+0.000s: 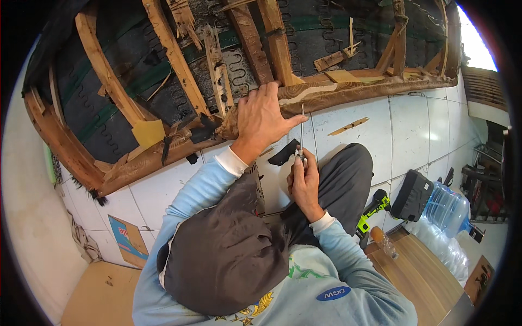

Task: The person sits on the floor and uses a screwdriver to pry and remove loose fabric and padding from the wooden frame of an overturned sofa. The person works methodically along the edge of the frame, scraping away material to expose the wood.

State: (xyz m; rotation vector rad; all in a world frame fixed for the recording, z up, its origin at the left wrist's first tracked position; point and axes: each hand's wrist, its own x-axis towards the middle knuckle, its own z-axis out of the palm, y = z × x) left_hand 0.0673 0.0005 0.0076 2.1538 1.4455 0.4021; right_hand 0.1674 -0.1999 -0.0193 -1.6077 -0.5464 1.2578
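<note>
The frame [175,64] lies along the floor's [372,130] far edge; it looks heavy and stiff, fragile where splintered, best held by the near rail [375,89]. The left hand's [262,117] fingers rest open over that rail. The right hand's [305,182] fingers close around the slim, probably light screwdriver's [302,133] handle.

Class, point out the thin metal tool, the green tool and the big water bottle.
Thin metal tool [302,126], head view: its shaft.
Green tool [374,208], head view: its middle.
Big water bottle [445,209], head view: its side.
</note>
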